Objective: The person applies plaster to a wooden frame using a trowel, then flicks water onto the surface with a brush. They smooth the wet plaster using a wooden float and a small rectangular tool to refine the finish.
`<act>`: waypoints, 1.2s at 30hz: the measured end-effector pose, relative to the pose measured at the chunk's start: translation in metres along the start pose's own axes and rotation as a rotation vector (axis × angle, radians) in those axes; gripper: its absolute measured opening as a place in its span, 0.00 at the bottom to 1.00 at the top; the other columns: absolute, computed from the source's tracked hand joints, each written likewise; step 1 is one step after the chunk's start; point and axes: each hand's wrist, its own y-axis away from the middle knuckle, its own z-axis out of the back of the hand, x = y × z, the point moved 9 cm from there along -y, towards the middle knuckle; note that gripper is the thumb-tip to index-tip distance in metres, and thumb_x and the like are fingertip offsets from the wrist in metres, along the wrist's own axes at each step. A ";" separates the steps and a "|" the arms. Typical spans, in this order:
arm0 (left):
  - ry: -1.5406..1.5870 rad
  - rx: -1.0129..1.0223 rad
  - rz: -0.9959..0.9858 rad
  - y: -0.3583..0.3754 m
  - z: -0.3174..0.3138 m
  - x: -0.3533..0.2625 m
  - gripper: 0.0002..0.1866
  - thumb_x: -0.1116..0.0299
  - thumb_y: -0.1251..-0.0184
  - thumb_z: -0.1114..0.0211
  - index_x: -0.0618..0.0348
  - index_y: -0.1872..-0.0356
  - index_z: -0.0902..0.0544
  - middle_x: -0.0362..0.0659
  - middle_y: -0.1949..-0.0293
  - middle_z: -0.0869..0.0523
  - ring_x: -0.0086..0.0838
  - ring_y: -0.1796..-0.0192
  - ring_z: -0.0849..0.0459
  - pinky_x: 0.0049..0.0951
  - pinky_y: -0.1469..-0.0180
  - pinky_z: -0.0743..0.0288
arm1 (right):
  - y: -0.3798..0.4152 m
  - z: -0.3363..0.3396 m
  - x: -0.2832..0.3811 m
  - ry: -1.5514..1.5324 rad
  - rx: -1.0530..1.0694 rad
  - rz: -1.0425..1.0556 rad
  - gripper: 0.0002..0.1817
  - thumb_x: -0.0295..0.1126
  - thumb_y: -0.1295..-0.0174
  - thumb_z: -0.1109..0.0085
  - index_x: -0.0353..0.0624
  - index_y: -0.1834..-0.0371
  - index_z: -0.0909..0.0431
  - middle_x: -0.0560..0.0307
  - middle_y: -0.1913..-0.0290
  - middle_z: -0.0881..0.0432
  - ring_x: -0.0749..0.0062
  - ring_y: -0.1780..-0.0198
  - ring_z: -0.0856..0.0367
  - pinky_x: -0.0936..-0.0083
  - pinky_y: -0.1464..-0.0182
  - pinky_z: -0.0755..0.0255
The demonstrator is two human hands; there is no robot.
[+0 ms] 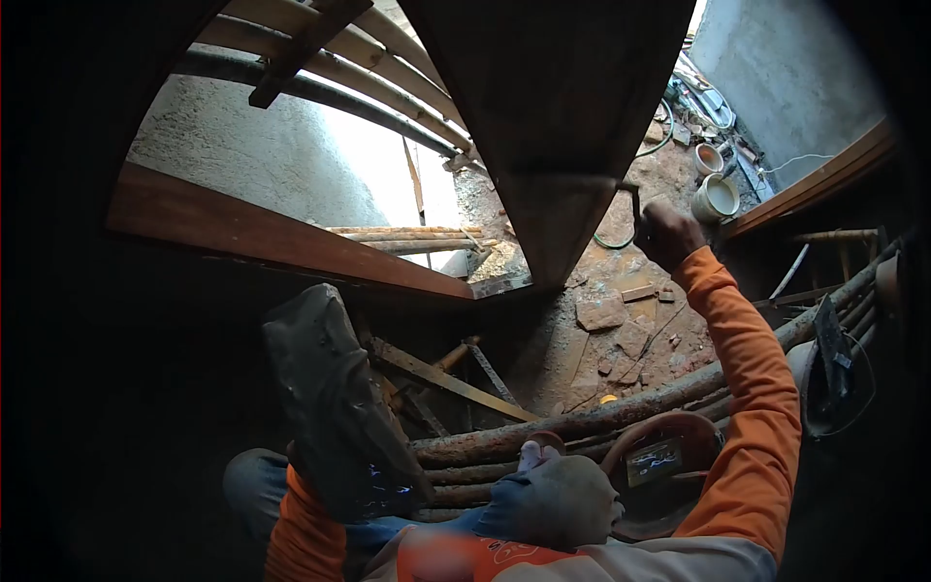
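1. Hand tool of dark metal with a cranked shank (636, 204): located right of centre, at the lower part of a broad dark wooden post (543, 116); thin straight edge seen across the post's face, actual contact not determinable.
2. Right hand (669, 236): closed around the tool's handle, arm extended forward in an orange sleeve (752, 373).
3. Left hand (293, 454): almost wholly hidden at the left edge of a long board with a smooth grey, wet-looking coating (335, 388); finger closure cannot be told.
4. Grey-coated board: tilted, positioned at lower left, near the wearer's legs.
5. Rust-brown poles (582, 423): running across just beyond the knees.
6. Reddish-brown round-rimmed vessel (669, 421): located beside the poles, contents unclear.
7. Ground below: broken flat stones (601, 310) scattered about; pale round bucket (718, 198) farther off, near a grey wall (805, 78).
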 end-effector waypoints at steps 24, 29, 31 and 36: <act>-0.031 -0.069 0.010 -0.009 -0.014 -0.005 0.43 0.53 0.40 0.37 0.58 0.29 0.48 0.48 0.30 0.42 0.41 0.36 0.30 0.46 0.33 0.38 | -0.064 0.224 0.090 0.328 -0.435 0.272 0.09 0.28 0.50 0.36 0.43 0.76 0.29 0.58 0.72 0.26 0.65 0.72 0.23 0.73 0.73 0.28; -0.206 -0.092 -0.140 -0.014 -0.016 -0.019 0.43 0.51 0.40 0.37 0.57 0.29 0.47 0.48 0.32 0.38 0.41 0.37 0.30 0.46 0.35 0.35 | -0.087 0.280 0.123 0.253 -0.478 0.665 0.04 0.22 0.48 0.41 0.41 0.72 0.27 0.55 0.73 0.29 0.67 0.70 0.24 0.72 0.73 0.30; -0.158 -0.027 -0.106 -0.010 0.006 -0.025 0.41 0.52 0.39 0.37 0.57 0.30 0.46 0.48 0.34 0.36 0.41 0.37 0.30 0.46 0.36 0.34 | -0.095 0.246 0.084 0.102 -0.288 0.298 0.05 0.23 0.47 0.43 0.40 0.76 0.30 0.53 0.74 0.28 0.64 0.74 0.24 0.72 0.74 0.30; -0.127 -0.022 -0.097 -0.013 -0.044 -0.035 0.32 0.58 0.33 0.42 0.57 0.32 0.42 0.48 0.40 0.28 0.38 0.41 0.26 0.40 0.41 0.29 | 0.011 0.066 -0.011 0.307 0.496 -0.123 0.10 0.41 0.47 0.42 0.47 0.73 0.26 0.49 0.77 0.22 0.57 0.72 0.19 0.64 0.72 0.26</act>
